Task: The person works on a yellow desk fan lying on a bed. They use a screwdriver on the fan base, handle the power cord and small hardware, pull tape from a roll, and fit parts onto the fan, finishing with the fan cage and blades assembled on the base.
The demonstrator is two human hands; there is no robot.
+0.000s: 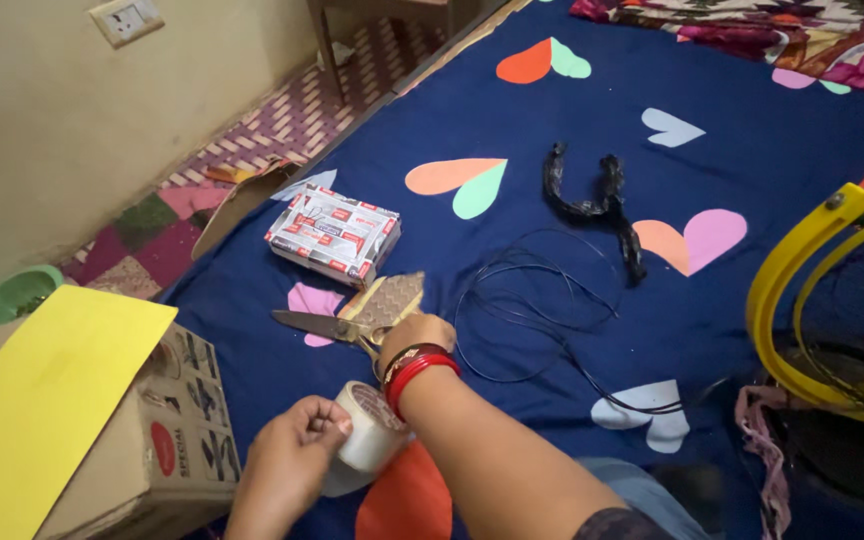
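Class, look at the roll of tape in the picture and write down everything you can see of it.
The roll of tape is a wide ring of clear, whitish glossy tape, apparently on a paler core. It is held above the blue bedsheet, tilted, in the left hand, whose fingers press its side. The right hand, just beyond it, holds scissors. Its loose end cannot be made out.

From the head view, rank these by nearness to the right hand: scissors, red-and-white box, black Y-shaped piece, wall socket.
From the right hand:
1. Scissors, in its grip, blades pointing left.
2. Red-and-white box, up and left on the bedsheet.
3. Black Y-shaped piece, up and right.
4. Wall socket, far top left.
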